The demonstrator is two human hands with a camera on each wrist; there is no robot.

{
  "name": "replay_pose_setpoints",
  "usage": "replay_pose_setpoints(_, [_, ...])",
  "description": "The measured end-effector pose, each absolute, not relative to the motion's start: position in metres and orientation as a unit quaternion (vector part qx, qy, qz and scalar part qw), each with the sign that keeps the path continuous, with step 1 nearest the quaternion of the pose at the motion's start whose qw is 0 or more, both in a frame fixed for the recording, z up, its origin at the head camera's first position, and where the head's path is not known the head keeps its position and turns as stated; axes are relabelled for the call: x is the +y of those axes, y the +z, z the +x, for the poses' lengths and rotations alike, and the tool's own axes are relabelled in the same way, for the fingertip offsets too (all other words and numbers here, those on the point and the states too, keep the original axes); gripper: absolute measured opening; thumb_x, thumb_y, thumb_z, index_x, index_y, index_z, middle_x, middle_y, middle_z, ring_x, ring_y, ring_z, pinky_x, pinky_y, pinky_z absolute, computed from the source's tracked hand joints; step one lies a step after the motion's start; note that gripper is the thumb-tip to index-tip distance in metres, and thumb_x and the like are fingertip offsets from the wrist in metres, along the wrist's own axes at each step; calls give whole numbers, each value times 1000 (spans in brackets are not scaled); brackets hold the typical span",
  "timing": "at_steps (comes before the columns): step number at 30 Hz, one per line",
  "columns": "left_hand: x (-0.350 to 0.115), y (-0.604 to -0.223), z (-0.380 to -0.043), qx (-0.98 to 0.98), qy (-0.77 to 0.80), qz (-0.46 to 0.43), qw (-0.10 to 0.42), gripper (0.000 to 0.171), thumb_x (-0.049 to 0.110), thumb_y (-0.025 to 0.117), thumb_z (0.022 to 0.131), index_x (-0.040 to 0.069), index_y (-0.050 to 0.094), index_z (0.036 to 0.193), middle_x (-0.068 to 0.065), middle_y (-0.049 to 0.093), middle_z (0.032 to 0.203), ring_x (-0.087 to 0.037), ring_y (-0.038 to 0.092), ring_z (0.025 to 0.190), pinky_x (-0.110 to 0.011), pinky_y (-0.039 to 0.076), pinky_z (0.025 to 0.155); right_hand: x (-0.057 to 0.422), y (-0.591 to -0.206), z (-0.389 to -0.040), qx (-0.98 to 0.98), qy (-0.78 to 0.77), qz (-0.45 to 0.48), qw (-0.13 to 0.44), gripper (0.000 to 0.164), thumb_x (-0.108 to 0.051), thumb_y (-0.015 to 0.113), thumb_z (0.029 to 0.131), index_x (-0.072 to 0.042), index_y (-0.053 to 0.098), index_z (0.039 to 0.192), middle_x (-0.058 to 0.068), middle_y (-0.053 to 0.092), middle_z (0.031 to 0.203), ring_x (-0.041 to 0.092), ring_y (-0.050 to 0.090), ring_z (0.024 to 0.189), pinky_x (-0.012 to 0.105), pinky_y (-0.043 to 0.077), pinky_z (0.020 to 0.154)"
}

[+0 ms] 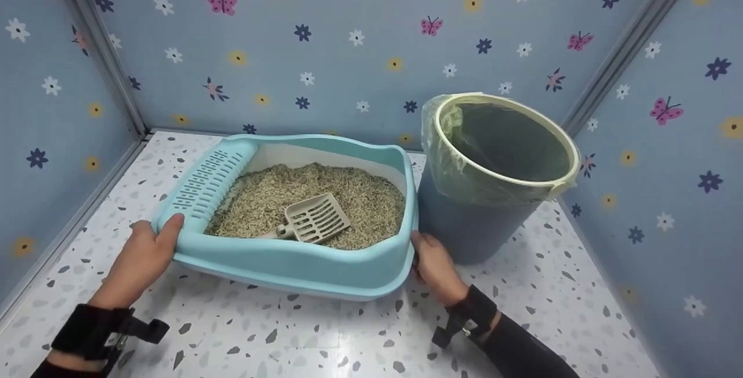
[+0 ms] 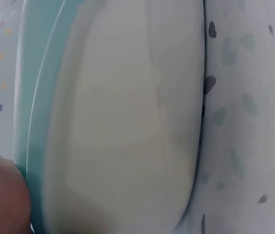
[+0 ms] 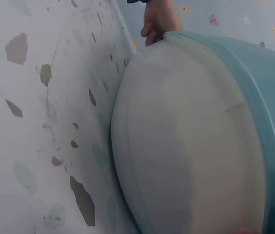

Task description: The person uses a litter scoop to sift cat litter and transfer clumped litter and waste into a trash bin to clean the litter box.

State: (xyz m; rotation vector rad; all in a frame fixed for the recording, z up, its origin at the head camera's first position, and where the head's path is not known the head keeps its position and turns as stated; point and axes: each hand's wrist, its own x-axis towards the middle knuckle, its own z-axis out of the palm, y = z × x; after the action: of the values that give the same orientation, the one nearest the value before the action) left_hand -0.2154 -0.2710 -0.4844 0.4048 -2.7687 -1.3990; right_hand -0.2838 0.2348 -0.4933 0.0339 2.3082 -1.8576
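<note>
A light-blue litter box (image 1: pixel 302 267) with a pale lower shell (image 2: pixel 118 117) stands on the speckled floor, turned slightly askew. Sand-coloured litter (image 1: pixel 371 204) fills its tray, and a beige slotted litter scoop (image 1: pixel 318 218) lies on top. My left hand (image 1: pixel 142 256) grips the near left corner, thumb over the rim and fingers hidden beneath. At the near right corner my right hand (image 1: pixel 438 267) holds the rim, its fingers mostly hidden behind the edge. The right wrist view catches the left hand (image 3: pixel 159 22) at the far end of the box.
Close to the box's right side stands a grey-blue trash bin (image 1: pixel 476 224) lined with a thin yellowish bag (image 1: pixel 464 175) under a cream ring. Blue panels with flowers and butterflies (image 1: pixel 325 64) wall in the floor (image 1: pixel 302 337) at the back and both sides.
</note>
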Motion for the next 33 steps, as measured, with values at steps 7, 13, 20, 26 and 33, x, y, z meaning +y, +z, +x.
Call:
replay_pose_setpoints(7, [-284,-486,-235,-880,-460,114,17,92,70,29,115,-19,34,139,-23,50,109,-31,57,89,-34,52,68,234,-495,-266,769,-630,-30,105,37,-35,42,123,-8,58,102,2,47,73,15,42,57,27,34,51])
replay_pose_setpoints(13, [-270,-488,-230,-886,-444,136,5,114,78,27,111,-29,14,149,-27,47,107,-40,58,90,-42,50,69,235,-496,-283,759,-644,-15,95,41,-39,45,121,-9,57,96,2,49,71,16,40,54,30,33,50])
replay_pose_setpoints(20, [-261,-490,-229,-883,-443,153,0,113,78,26,111,-27,8,147,-30,46,110,-46,56,98,-46,47,77,230,-499,-290,778,-624,18,70,40,-40,42,120,-11,57,98,0,49,70,16,44,55,28,37,49])
replay_pose_setpoints(26, [-276,-494,-250,-879,-457,133,12,101,77,28,111,-19,16,140,-22,43,102,-37,54,80,-43,46,67,226,-500,-269,787,-611,-22,77,40,-39,41,122,-9,57,102,0,47,72,14,40,54,27,36,49])
replay_pose_setpoints(33, [-256,-492,-251,-897,-417,146,-2,103,77,13,110,-22,14,138,-22,46,94,-40,55,82,-46,42,73,232,-499,-274,747,-656,-21,109,42,-39,43,121,-11,54,91,1,48,68,13,38,52,27,30,46])
